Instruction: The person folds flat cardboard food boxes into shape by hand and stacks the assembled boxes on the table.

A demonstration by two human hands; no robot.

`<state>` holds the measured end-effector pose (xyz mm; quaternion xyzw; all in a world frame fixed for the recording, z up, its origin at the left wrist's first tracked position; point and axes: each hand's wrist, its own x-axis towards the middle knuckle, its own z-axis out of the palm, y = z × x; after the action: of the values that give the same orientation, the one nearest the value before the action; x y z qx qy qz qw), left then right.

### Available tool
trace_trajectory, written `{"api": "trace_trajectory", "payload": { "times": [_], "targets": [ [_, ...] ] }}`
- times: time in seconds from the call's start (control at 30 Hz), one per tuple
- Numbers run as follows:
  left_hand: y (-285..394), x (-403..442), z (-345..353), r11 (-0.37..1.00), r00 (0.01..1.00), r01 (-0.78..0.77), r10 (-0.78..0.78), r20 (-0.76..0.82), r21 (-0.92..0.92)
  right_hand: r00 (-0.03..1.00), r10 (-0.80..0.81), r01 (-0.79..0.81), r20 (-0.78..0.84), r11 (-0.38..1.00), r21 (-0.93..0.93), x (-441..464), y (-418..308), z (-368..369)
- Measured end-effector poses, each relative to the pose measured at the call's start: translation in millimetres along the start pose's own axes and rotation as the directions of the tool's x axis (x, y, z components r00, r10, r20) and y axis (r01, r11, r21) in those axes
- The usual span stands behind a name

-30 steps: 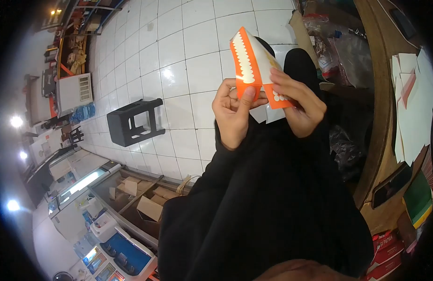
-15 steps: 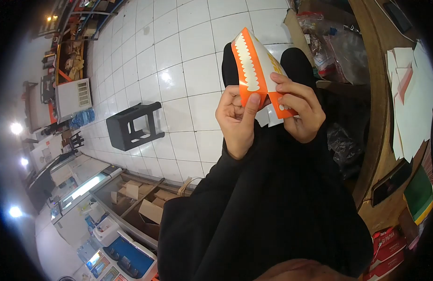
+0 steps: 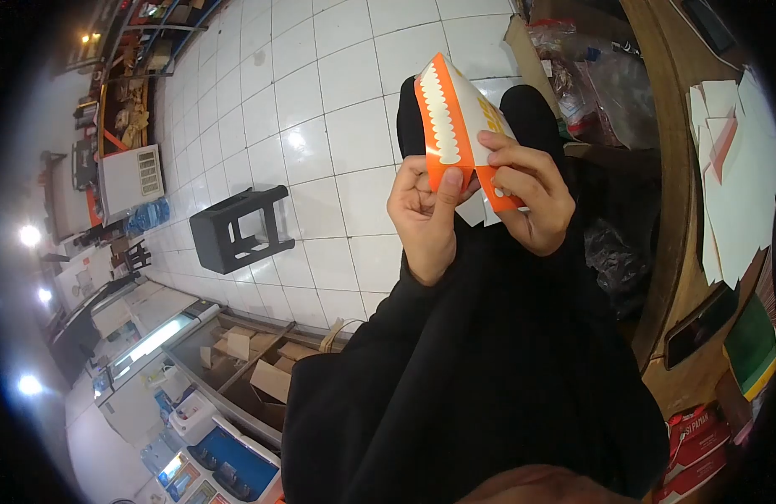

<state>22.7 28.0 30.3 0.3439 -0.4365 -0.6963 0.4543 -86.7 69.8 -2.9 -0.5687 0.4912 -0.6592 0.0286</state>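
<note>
An orange and white folded card box (image 3: 459, 126) with a row of white scallops is held up above my lap. My left hand (image 3: 426, 214) grips its lower left corner, thumb on the orange face and the other fingers curled behind it. On the other side, my right hand (image 3: 535, 193) pinches the lower right part, with its fingers over the white panel and an orange flap. White flaps hang below the box between the hands. The inside of the box is hidden.
A black stool (image 3: 241, 228) lies on its side on the tiled floor (image 3: 321, 109). At the right, a wooden table (image 3: 686, 391) bears white card sheets (image 3: 732, 185) and a dark phone (image 3: 700, 326). Plastic bags (image 3: 606, 92) lie beside it. Cardboard boxes (image 3: 270, 380) stand at lower left.
Both hands and the box have shifted slightly down since the earliest frame. My right hand's fingers have curled more around the orange flap, and the box's white side shows more.
</note>
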Motion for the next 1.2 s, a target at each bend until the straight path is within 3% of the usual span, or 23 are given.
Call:
{"api": "trace_trajectory", "payload": {
  "times": [0.37, 0.57, 0.8, 0.87, 0.97, 1.2],
  "targets": [
    [-12, -1, -7, 0.998, 0.999, 0.035, -0.035, -0.006, -0.048, 0.984, 0.038, -0.037, 0.173, 0.999, -0.01, 1, 5, -8],
    [-23, -8, -2, 0.999, 1.0, 0.003, -0.003, -0.009, -0.053, 0.987, 0.144, -0.141, 0.074, 0.989, -0.052, -10, 7, -6],
    [-23, -11, 3, 0.999, 0.999, 0.027, -0.029, -0.038, -0.045, 0.959, 0.257, -0.247, 0.121, 0.965, -0.092, -7, -2, -12],
    [-23, -12, 2, 0.999, 0.999, 0.013, -0.014, -0.03, -0.031, 0.994, 0.109, -0.106, 0.021, 0.987, -0.118, -11, 1, -11],
    [-24, -15, 0, 1.0, 1.0, -0.002, 0.002, -0.023, -0.024, 0.99, 0.099, -0.109, -0.099, 0.988, -0.107, -8, -8, -6],
    [-19, -18, 9, 0.994, 0.996, -0.056, 0.049, -0.077, -0.089, 0.98, 0.101, -0.133, -0.172, 0.973, -0.189, -12, -12, 3]
  ]
}}
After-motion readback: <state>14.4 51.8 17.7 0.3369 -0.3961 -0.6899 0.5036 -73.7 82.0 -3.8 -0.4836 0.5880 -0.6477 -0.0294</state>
